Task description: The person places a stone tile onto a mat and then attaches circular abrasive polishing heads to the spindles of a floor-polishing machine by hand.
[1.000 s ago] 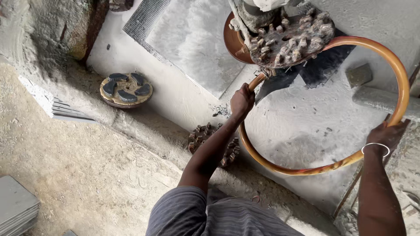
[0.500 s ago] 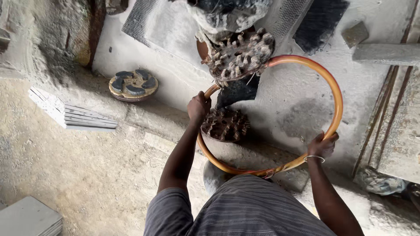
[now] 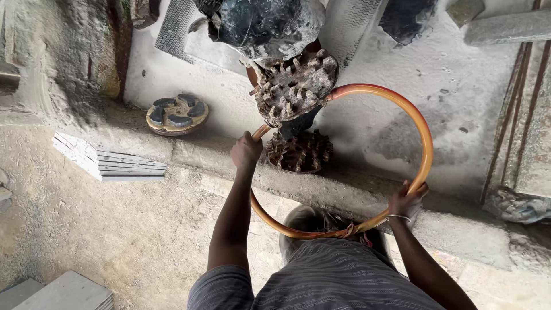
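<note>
My left hand (image 3: 245, 150) grips the left side of an orange ring-shaped handle (image 3: 426, 143), close to where it joins a machine. My right hand (image 3: 406, 201), with a thin bangle at the wrist, holds the ring's lower right arc. The ring is fixed to a dirty grinding machine whose round studded head (image 3: 295, 86) is tilted up towards me under a dark motor body (image 3: 270, 23). A second studded disc (image 3: 298, 152) lies on the wet stone floor just below the head, right of my left hand.
A round disc with grey segments (image 3: 177, 113) lies at the left on the pale slab. A stack of thin stone tiles (image 3: 109, 163) sits on the dusty ground, with more slabs (image 3: 63, 293) at bottom left. Metal rods (image 3: 511, 115) run along the right.
Both hands keep their grip on the ring. The studded head has tilted and come nearer the middle of the view, and the second studded disc on the floor now shows below it.
</note>
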